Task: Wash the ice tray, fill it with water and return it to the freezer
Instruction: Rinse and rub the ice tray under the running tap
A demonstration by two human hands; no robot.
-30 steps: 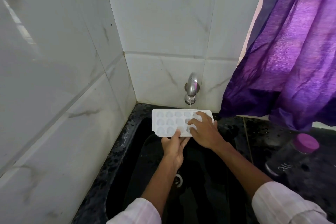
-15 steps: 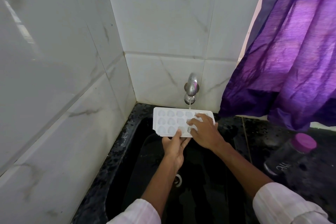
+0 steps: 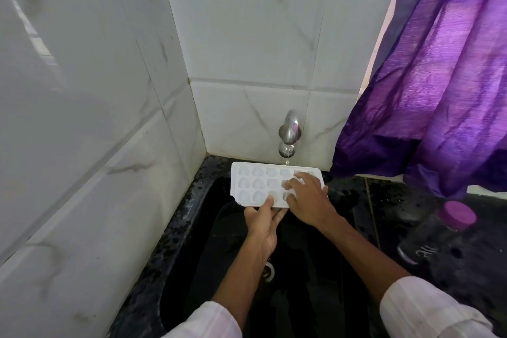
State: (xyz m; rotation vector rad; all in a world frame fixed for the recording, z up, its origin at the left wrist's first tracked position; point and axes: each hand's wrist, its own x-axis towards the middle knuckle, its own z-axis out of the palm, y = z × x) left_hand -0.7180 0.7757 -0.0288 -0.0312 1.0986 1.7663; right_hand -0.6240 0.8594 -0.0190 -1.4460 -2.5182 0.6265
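Since a second ago, ice tray is sitting slightly further back and nearer the tap, its far edge now directly under the spout; both hands are staying on it as before. Marble-veined wall tiles are filling the left side and the back. Black speckled sink is lying below them, with a metal drain ring partly showing beneath the left forearm. White ice tray, heart-shaped cells facing up, is being held level over the basin. Left hand is pinching the tray's near edge, thumb on top and fingers underneath. Chrome tap is projecting from the back wall, a thin trickle of water falling onto the tray's far edge. Right hand is lying flat across the tray's right end, fingers spread and pressing into the cells. Pale sleeves are covering both forearms at the lower edge. Black counter is extending to the right of the sink. Purple curtain is hanging down to it. Dark bottle with a purple cap is lying tilted on the counter, far right.
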